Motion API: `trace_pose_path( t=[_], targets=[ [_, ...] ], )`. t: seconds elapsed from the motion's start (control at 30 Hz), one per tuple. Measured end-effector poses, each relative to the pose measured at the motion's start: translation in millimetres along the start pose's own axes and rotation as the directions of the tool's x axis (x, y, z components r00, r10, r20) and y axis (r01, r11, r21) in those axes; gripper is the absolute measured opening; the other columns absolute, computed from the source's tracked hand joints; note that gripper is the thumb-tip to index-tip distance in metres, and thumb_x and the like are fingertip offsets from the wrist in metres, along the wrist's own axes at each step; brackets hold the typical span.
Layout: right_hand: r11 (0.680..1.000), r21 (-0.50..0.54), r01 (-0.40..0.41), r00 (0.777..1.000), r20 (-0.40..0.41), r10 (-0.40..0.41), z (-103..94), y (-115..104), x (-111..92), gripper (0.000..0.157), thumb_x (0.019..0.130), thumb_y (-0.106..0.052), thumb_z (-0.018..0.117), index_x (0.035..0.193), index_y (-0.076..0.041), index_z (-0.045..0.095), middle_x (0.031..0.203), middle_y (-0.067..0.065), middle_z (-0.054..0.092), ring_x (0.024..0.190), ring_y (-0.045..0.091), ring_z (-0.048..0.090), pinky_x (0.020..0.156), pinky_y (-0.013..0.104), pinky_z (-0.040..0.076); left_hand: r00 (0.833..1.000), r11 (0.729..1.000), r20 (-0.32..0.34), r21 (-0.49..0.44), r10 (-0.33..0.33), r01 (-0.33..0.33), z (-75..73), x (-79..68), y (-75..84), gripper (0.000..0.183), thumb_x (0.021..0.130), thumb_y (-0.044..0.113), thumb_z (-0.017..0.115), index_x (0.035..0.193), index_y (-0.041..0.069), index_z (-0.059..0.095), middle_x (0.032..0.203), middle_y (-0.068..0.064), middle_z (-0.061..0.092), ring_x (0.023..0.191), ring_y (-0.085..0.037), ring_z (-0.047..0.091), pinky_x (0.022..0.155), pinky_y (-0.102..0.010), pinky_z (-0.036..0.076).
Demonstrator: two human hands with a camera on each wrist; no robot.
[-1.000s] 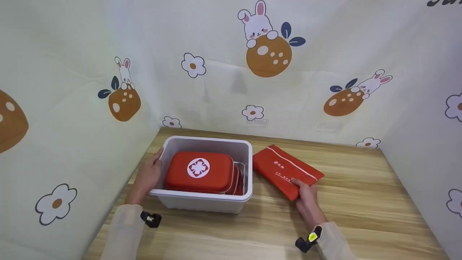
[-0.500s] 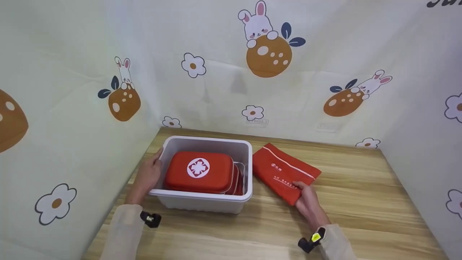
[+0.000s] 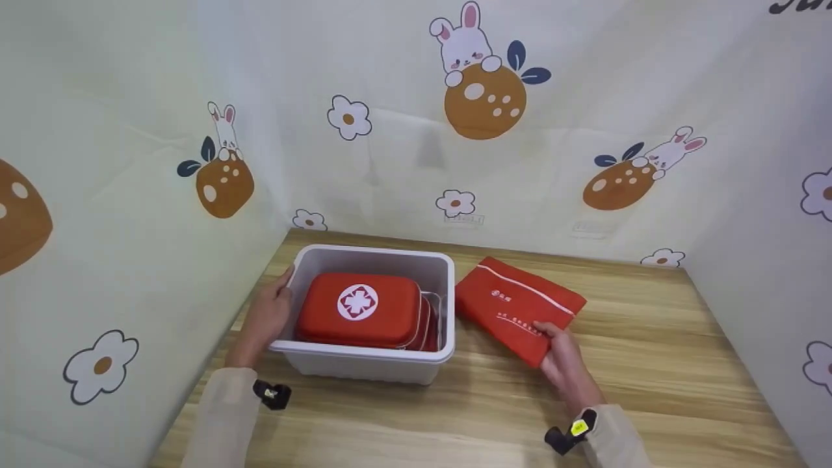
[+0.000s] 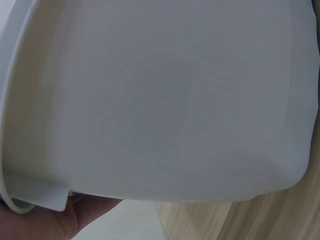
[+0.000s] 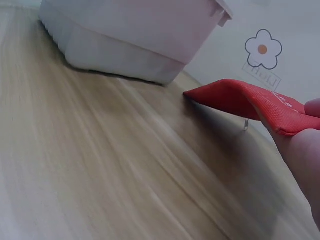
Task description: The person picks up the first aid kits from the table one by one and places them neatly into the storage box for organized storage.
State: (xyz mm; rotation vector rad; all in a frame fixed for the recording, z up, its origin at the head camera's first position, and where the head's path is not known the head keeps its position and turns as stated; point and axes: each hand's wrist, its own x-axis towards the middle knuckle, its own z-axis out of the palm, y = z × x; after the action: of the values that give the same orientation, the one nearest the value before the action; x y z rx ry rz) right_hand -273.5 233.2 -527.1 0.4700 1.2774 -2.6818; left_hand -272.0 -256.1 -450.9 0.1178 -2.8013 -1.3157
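A light grey plastic bin [image 3: 361,369] stands on the table, and my left hand [image 3: 265,320] grips its left rim. In the left wrist view the bin's side wall [image 4: 175,100] fills most of the picture, with fingers [image 4: 45,220] under the rim. Inside the bin lies a red first-aid case [image 3: 390,318] with a white cross emblem. To the bin's right, my right hand [image 3: 564,364] pinches the near right corner of a flat red fabric pouch [image 3: 520,302]. The right wrist view shows that pouch [image 5: 225,97] bowed, its held corner raised above the table.
More red zipped items [image 3: 427,322] and a clear-looking container edge [image 3: 442,312] show beside the case in the bin. Patterned cloth walls [image 3: 390,162] enclose the wooden table [image 3: 650,364] at the back and both sides.
The right hand has shifted slightly right with the pouch, whose near corner has come a little closer to the front. The left hand and the bin have stayed in place.
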Motion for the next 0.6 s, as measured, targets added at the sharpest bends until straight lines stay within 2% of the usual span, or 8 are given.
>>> trace_pose_path(
  t=[0.33,0.6],
  targets=[
    [1.0,0.0,-0.014,1.0,0.026,0.014,16.0,-28,-16,0.041,0.103,-0.008,0.047,0.136,-0.025,0.033,0.127,-0.003,0.056,0.117,0.015,0.06,0.102,0.038,0.055,1.0,1.0,0.024,-0.014,-0.011,0.011,0.8,2.3,-0.6,0.053,0.106,0.015,0.025,0.158,0.01,0.024,0.163,-0.019,0.026,0.152,-0.035,0.027,0.124,-0.054,0.023],
    [0.998,-0.03,0.048,0.994,0.096,-0.045,28.8,-48,-28,0.036,0.104,-0.007,0.042,0.136,-0.021,0.034,0.127,-0.003,0.056,0.116,0.013,0.062,0.101,0.034,0.056,1.0,1.0,-0.001,-0.012,0.026,-0.026,0.7,0.5,-0.4,0.052,0.105,0.012,0.027,0.157,0.007,0.028,0.161,-0.022,0.029,0.152,-0.036,0.027,0.124,-0.054,0.024]
  ],
)
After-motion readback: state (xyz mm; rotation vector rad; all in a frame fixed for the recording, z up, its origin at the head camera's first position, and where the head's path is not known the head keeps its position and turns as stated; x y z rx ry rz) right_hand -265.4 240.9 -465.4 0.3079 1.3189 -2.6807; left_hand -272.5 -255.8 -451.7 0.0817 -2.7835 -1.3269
